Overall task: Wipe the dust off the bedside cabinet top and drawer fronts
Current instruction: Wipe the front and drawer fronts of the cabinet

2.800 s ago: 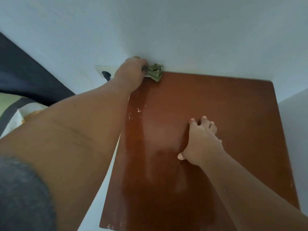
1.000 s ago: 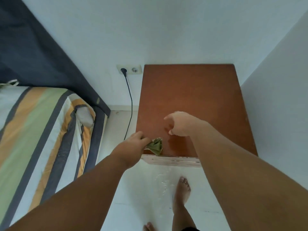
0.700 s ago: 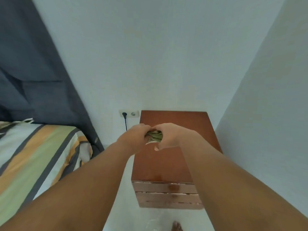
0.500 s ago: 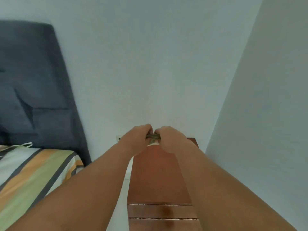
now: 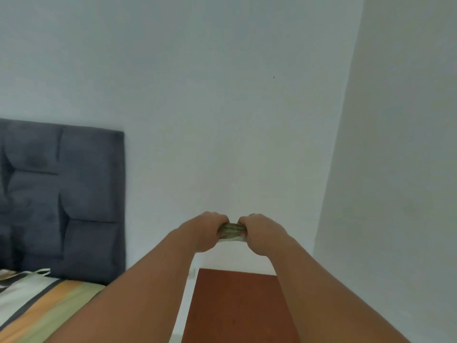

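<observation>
A small green cloth (image 5: 231, 231) is bunched between both fists, held in the air in front of the white wall. My left hand (image 5: 201, 232) grips its left end and my right hand (image 5: 262, 233) grips its right end, knuckles up. Below the hands lies the reddish-brown top of the bedside cabinet (image 5: 237, 305), seen between my forearms. Its drawer fronts are out of view.
A dark grey padded headboard (image 5: 61, 199) stands at the left, with a striped bed cover (image 5: 37, 303) under it. White walls meet in a corner (image 5: 333, 169) to the right of the cabinet.
My left hand lifted the cloth off the cabinet top and my right hand joined it. Both fists rose with the cloth while the view tilted up, so the drawer fronts left the frame.
</observation>
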